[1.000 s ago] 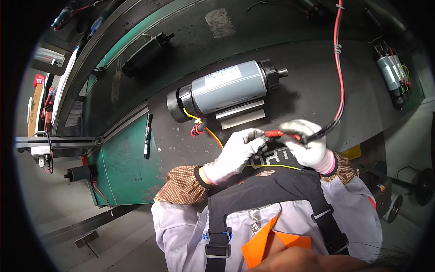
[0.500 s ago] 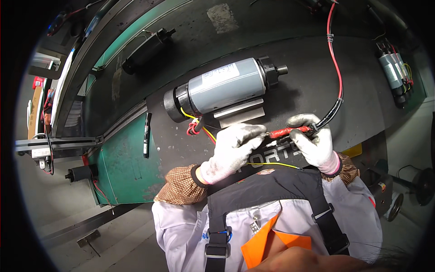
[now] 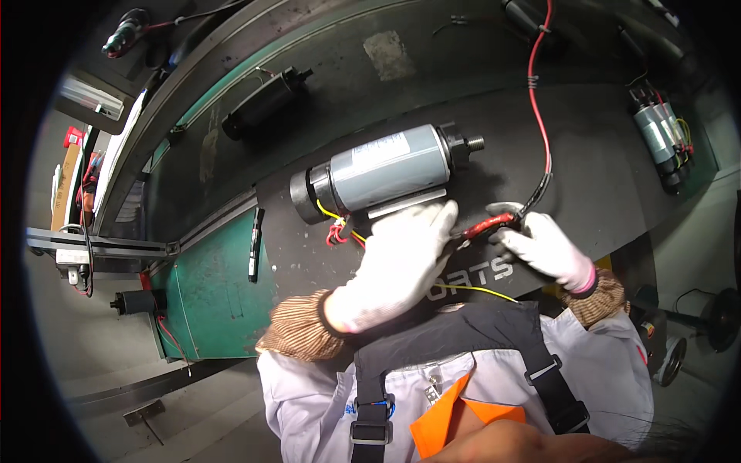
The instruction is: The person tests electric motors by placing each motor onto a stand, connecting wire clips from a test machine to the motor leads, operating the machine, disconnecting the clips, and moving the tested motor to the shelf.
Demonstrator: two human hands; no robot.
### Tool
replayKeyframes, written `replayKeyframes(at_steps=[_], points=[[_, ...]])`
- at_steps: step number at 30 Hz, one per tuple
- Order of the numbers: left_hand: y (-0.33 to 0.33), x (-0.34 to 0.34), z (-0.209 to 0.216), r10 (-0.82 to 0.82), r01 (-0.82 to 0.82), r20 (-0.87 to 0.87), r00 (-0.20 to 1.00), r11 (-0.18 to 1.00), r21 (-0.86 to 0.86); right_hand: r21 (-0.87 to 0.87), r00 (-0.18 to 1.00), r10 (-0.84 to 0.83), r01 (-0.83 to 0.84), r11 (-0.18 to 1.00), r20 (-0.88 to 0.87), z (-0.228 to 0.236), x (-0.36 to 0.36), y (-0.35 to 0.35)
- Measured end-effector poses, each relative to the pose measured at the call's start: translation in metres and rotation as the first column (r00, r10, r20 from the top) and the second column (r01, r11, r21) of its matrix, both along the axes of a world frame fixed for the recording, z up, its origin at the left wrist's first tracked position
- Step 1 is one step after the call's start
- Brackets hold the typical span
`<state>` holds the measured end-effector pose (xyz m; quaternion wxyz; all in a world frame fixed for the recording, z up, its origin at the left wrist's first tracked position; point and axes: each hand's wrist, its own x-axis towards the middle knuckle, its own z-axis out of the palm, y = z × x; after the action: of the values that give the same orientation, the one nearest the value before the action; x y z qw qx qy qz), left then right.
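A grey cylindrical motor (image 3: 392, 168) with black end caps and a threaded shaft lies on the dark work mat. In front of it, my right hand (image 3: 549, 248), in a white glove, pinches a red and black cable (image 3: 492, 224) along its red-covered stretch. My left hand (image 3: 401, 251), also gloved, has its fingers pressed together and bent at the cable's left end; what lies under them is hidden. Red and yellow wires (image 3: 337, 230) come from the motor's left end. A yellow wire (image 3: 482, 290) runs out from below my left hand.
A black marker (image 3: 255, 245) lies on the green surface at left. Another dark motor (image 3: 266, 102) rests at the back left, and several smaller grey cylinders (image 3: 660, 135) sit at the right edge. A metal frame bar (image 3: 116, 241) crosses the left side.
My left hand has turned so its back faces up, with the fingers straighter. My right hand has shifted slightly to the right along the cable. The view has tilted a little.
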<state>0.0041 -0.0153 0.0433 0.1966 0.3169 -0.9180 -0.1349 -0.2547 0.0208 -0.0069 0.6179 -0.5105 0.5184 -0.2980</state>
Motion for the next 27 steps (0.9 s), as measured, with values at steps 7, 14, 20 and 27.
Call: replayKeyframes(at_steps=[7, 14, 20, 27], points=[[-0.069, 0.014, 0.046, 0.225, -0.197, 0.332, 0.916, 0.973, -0.117, -0.089, 0.645, 0.130, -0.295, 0.951, -0.753, 0.098, -0.022, -0.058], [-0.056, 0.007, 0.036, 0.209, -0.139, 0.239, 0.948, 0.950, -0.279, -0.940, 0.769, -0.575, -0.096, 0.328, -0.279, 0.167, 0.015, -0.168], [-0.040, 0.003, 0.029, 0.260, -0.139, 0.216, 0.941, 0.881, -0.452, -0.930, 0.751, -0.596, -0.068, 0.360, -0.286, 0.183, 0.017, -0.191], [-0.041, -0.006, 0.018, 0.411, -0.297, 0.233, 0.881, 0.866, -0.403, -0.399, 0.632, 0.047, -0.544, 0.738, -0.774, 0.083, 0.013, -0.088]])
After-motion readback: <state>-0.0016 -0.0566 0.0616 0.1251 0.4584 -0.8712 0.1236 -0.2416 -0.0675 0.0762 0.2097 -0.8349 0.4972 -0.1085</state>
